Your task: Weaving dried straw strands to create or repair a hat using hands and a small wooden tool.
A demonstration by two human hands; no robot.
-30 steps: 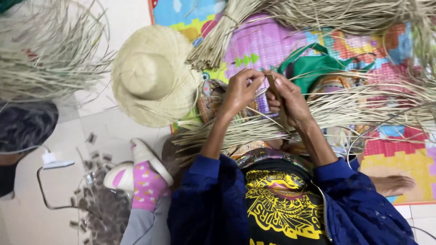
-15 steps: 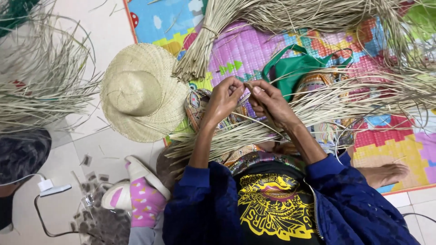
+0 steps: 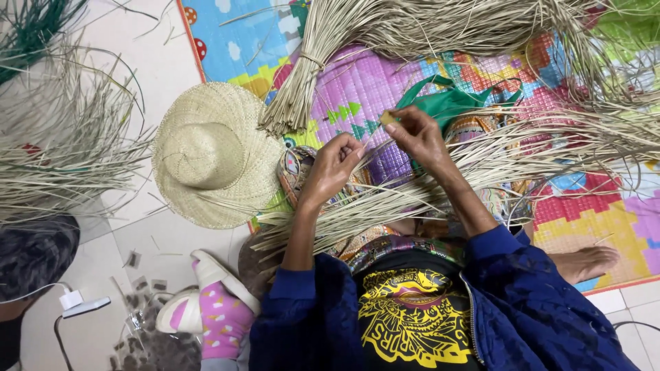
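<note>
Two hands, left hand (image 3: pixel 335 168) and right hand (image 3: pixel 416 134), grips pinched on straw strands (image 3: pixel 440 180), one woven hat (image 3: pixel 212 154)

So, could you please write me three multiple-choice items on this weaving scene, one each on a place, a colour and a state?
1. Where does the straw hat lie?
A. To the left of the hands
B. On the person's lap
C. On the green bag

2. What colour are the person's sleeves?
A. Red
B. Dark blue
C. White

3. What is the right hand doing?
A. Resting flat on the mat
B. Gripping the hat
C. Pinching a pale strip in its fingers

Answers:
1 A: the hat lies at the edge of the play mat, left of the left hand.
2 B: both forearms end in dark blue cloth.
3 C: a strip end shows at the fingertips.
</note>
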